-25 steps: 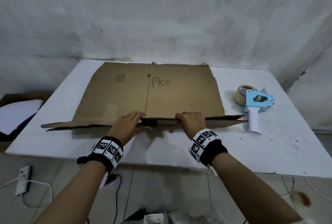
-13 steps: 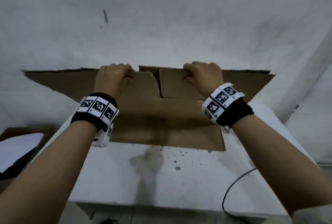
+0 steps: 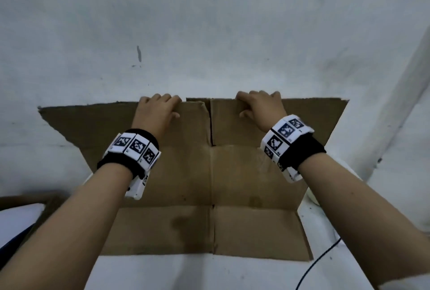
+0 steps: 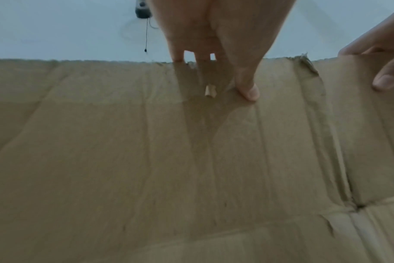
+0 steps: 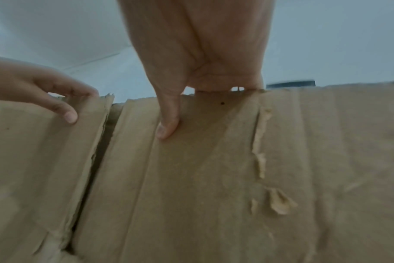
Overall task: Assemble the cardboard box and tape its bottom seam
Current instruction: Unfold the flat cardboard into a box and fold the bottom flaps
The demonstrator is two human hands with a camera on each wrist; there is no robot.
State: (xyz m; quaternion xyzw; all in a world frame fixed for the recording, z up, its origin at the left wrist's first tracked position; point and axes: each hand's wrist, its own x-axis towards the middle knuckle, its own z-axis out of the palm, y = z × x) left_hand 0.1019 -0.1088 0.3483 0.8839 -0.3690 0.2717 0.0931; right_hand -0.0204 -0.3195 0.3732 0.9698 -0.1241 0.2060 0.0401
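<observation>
A flattened brown cardboard box [image 3: 209, 185] stands raised off the white table [image 3: 209, 273], its lower flaps lying towards me. My left hand [image 3: 158, 108] grips the top edge of the left upper flap, fingers hooked over the far side and thumb [image 4: 247, 90] pressed on the near face. My right hand [image 3: 258, 105] grips the top edge of the right upper flap the same way, thumb [image 5: 169, 128] on the near face. A slit [image 3: 210, 124] between the two flaps runs down between my hands. The tape dispenser is hidden.
A white wall [image 3: 209, 33] rises close behind the cardboard. A thin black cable [image 3: 318, 259] trails over the table's right front. At the far left, below table level, lies a white object [image 3: 18, 220] with brown cardboard behind it.
The cardboard lay flat on the table a second ago. Both hands took its near edge and swung it up; it now stands higher, and my hands are farther apart along the top edge.
</observation>
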